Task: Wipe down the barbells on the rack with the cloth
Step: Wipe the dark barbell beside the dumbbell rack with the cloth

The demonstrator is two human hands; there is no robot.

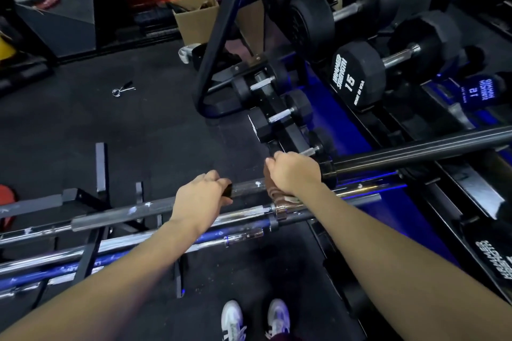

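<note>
Cloth (273, 188): brown, bunched, draping over a dark bar (246, 185) and hanging down just past it toward a chrome collar below. The bar is lying roughly level across the low rack (91, 232), dull grey-black with pale scuff marks along its length; to the right it is continuing past a black collar (328, 171) as a thicker black sleeve (421, 151).

Right hand (293, 171) is sitting on top of the cloth, fingers curling down around cloth and bar together, holding both; the cloth is showing below the heel of the hand and at the thumb side. Left hand (203, 196) is gripping the same bar a little to the left, fingers wrapping over it and the thumb underneath, with bare bar showing between the two hands.

Just beneath, more bars (133, 243) are lying side by side on the rack, chrome and blue-tinted, reflecting light. Behind the hands a dumbbell rack (210, 44) is holding black dumbbells, one marked 15 (357, 75), with small ones on the lowest tier just beyond the right knuckles. A spring clip (122, 89) is lying on the black floor (69, 124), well apart. A cardboard box (196, 19) is standing farther back. White shoes (256, 318) are showing at the bottom edge.
</note>
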